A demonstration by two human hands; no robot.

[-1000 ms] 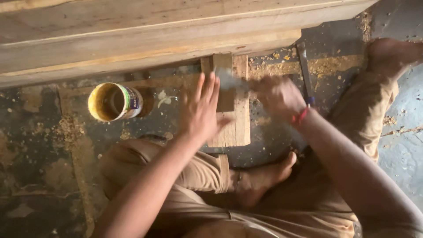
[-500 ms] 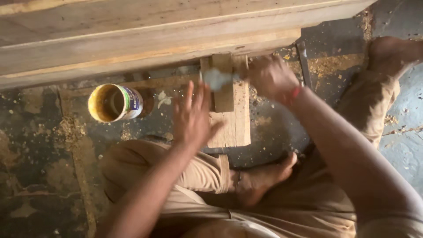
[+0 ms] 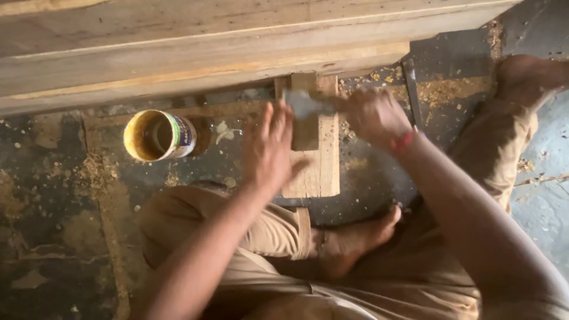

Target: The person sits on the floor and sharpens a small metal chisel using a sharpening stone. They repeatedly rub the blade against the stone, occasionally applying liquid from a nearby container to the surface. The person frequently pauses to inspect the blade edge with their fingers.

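I sit cross-legged on the floor over a short wooden board with a smaller wood block lying on it. My left hand hovers with spread fingers at the board's left edge; whether it touches the wood is unclear. My right hand, a red band at its wrist, is closed on a grey flat-bladed tool held over the small block's far end. The tool is blurred by motion.
An open tin with a yellow-stained inside stands left of the board. Long wooden planks run across the top. Sawdust is scattered on the dark floor. My bare feet rest below the board and at the far right.
My right hand has swung the tool up and leftward over the block. My left hand lifted off the board and drew back to its left edge.
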